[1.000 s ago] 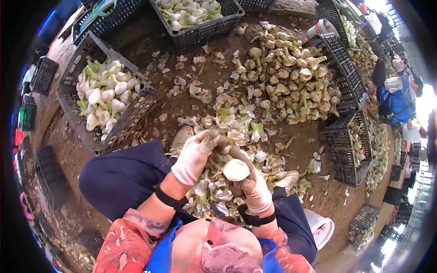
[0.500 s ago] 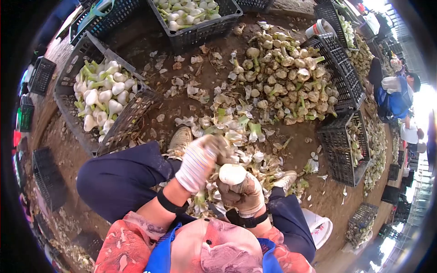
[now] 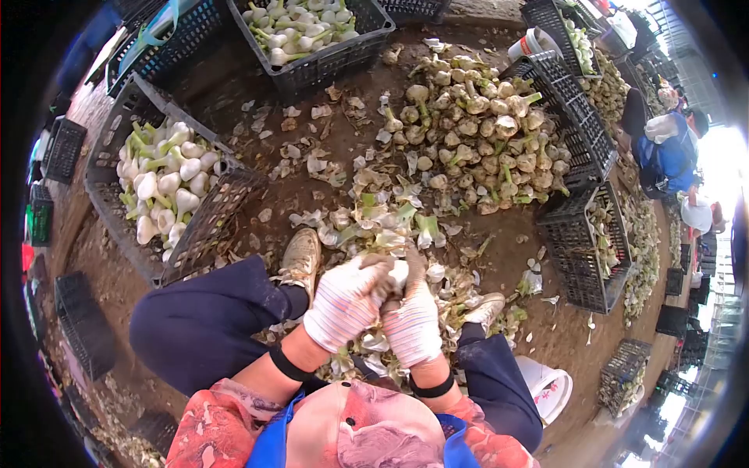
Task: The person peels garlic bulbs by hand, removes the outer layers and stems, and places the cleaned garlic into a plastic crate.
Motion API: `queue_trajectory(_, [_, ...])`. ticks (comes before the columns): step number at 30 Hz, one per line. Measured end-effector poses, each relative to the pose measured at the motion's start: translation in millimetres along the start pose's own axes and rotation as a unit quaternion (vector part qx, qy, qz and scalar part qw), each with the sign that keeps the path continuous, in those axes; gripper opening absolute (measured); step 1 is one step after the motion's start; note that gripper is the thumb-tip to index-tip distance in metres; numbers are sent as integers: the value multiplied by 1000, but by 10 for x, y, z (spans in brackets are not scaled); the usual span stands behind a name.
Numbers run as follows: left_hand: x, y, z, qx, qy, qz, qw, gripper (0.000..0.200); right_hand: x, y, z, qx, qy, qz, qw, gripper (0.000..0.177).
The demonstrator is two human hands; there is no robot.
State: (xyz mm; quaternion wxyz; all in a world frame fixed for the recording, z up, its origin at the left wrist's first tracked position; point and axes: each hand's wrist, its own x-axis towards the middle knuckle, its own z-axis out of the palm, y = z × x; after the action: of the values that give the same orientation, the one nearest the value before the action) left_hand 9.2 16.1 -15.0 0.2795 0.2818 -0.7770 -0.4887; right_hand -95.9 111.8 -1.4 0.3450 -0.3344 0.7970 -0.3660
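Note:
My left hand (image 3: 347, 298) and my right hand (image 3: 413, 316), both in striped gloves with dirty fingers, meet in front of me. Between them is a white garlic bulb (image 3: 399, 273), partly covered by the fingers. Both hands are closed around it; whether the left also holds a small tool is hidden. Below and beyond the hands, peeled garlic skins and stem pieces (image 3: 382, 222) litter the ground between my shoes. Farther off lies a heap of unpeeled, soil-stained garlic (image 3: 491, 136).
A black crate (image 3: 117, 195) of cleaned garlic stands at left, another (image 3: 328, 66) at the far side. Crates (image 3: 573, 253) border the heap on the right. A white bucket (image 3: 544, 390) sits beside my right leg. A person in blue (image 3: 667, 156) is at far right.
My hands have come together on the garlic bulb. The right hand has turned, so its glove back now faces up and the bulb's pale flat side is no longer visible.

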Motion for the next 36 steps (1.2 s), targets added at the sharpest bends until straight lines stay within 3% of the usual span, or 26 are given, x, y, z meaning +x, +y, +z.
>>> queue_trajectory(1, [0,-152,-12,16,3,37,999,15,1,4,16,0,-26,27,999,80])
queue_trajectory(3, [-33,-206,-48,40,34,-67,996,9,-50,114,166,-28,18,-84,996,71])
queue_trajectory(5, [16,-302,-25,-161,108,-236,952,22,104,301,279,51,32,-142,988,67])
queue_trajectory(7, [47,-467,-144,-342,184,-375,842,24,385,140,305,227,17,22,973,61])
queue_trajectory(8, [30,-605,-120,-353,232,-341,839,26,473,-298,220,280,-9,104,954,54])
queue_trajectory(9, [6,-814,-98,-326,240,-321,856,28,620,-463,344,377,-80,52,921,52])
queue_trajectory(10, [-137,-1022,-68,-528,236,-348,738,30,761,-362,701,330,-87,-178,923,63])
queue_trajectory(11, [-313,-1200,-25,-698,219,-359,579,32,542,-949,252,449,-237,-109,855,73])
queue_trajectory(12, [-416,-1365,31,-696,216,-364,580,32,662,-943,300,426,-216,-158,864,74])
queue_trajectory(13, [-487,-1523,82,-514,212,-338,760,27,841,-930,358,401,-193,-206,871,75])
queue_trajectory(14, [-470,-1628,115,-299,194,-287,889,22,1096,-755,375,369,-152,-160,903,70])
queue_trajectory(15, [-36,-872,-52,-381,178,-401,814,18,1420,-459,387,334,-112,-114,929,66])
queue_trajectory(16, [-72,-969,-16,-389,171,-391,817,17,1779,-87,317,112,-39,-179,977,61])
queue_trajectory(17, [-162,-1060,33,-397,166,-380,819,17,2114,298,186,-116,36,-234,965,57])
queue_trajectory(19, [-196,-1122,77,-391,167,-455,782,16,2608,900,-37,-400,-28,-86,912,42])
queue_trajectory(20, [-149,-996,56,-389,159,-454,786,13,2765,1004,-184,-455,-78,-78,884,41])
queue_trajectory(21, [17,-776,56,-241,119,-460,846,13,2885,1097,-304,-507,-126,-66,850,41])
queue_trajectory(23, [-15,-886,81,-243,111,-481,835,12,3252,1905,-198,-538,-139,1,831,38])
queue_trajectory(24, [22,-900,89,-243,107,-481,836,12,3280,1937,-271,-557,-163,-55,813,35])
queue_trajectory(27, [62,-812,80,-240,102,-487,833,15,3223,1974,-364,-620,-157,-60,766,30])
queue_trajectory(29, [135,-689,112,-234,96,-456,853,17,2963,2030,-462,-596,-129,-77,789,25])
queue_trajectory(31, [180,-586,81,-166,49,-421,890,36,2665,2136,-419,-321,-114,37,940,36])
queue_trajectory(32, [106,-685,137,-227,53,-382,894,44,2371,1788,-414,-99,-130,125,979,39])
queue_trajectory(33, [50,-742,184,-284,60,-343,893,53,2020,1344,-387,128,-142,212,958,43])
queue_trajectory(35, [36,-730,174,-239,-13,-320,917,77,1451,1194,-124,422,-161,237,860,48])
queue_trajectory(36, [68,-633,179,-297,-30,-317,900,80,1168,907,-17,508,-172,226,813,50])
